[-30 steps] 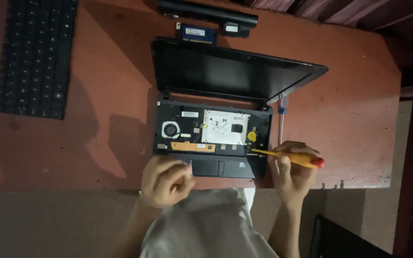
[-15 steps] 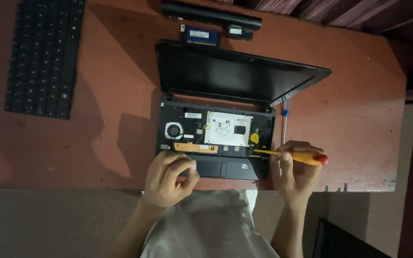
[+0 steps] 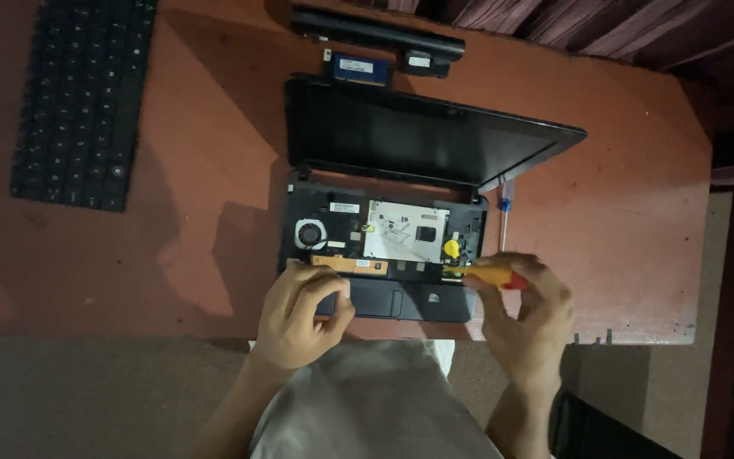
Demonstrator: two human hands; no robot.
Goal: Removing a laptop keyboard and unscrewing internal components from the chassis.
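Open laptop (image 3: pixel 384 246) with keyboard removed, lying on the reddish surface (image 3: pixel 197 246) directly ahead of both hands, near the surface's front edge. Bare base showing a round fan (image 3: pixel 308 233) just beyond the left hand, a silver plate (image 3: pixel 405 231) in the middle, a yellow round part (image 3: pixel 451 247) just ahead of the right hand, and an orange strip (image 3: pixel 350 264) along the front, touching or nearly touching the left fingertips. Black screen (image 3: pixel 422 136) tilted back, farther from the hands.

Left hand (image 3: pixel 299 314) resting on the laptop's front left edge beside the touchpad (image 3: pixel 367 299), fingers curled inward and loosely closed; nothing seen in its grasp, though whether something small sits under the fingers cannot be told. Right hand (image 3: pixel 524 314) closed around a screwdriver (image 3: pixel 486 275) with yellow shaft end and red-orange handle, held roughly level, tip pointing toward the left hand and reaching the base's front right corner near the yellow part.

Just past the right hand, beside the laptop's right side, a thin blue-tipped tool (image 3: pixel 505 217) lying on the surface. Beyond the screen, far from both hands, a long black battery (image 3: pixel 375 34) and a small blue-labelled module (image 3: pixel 357 68). Far off to the left hand's side, well apart, the loose black keyboard (image 3: pixel 82 102).
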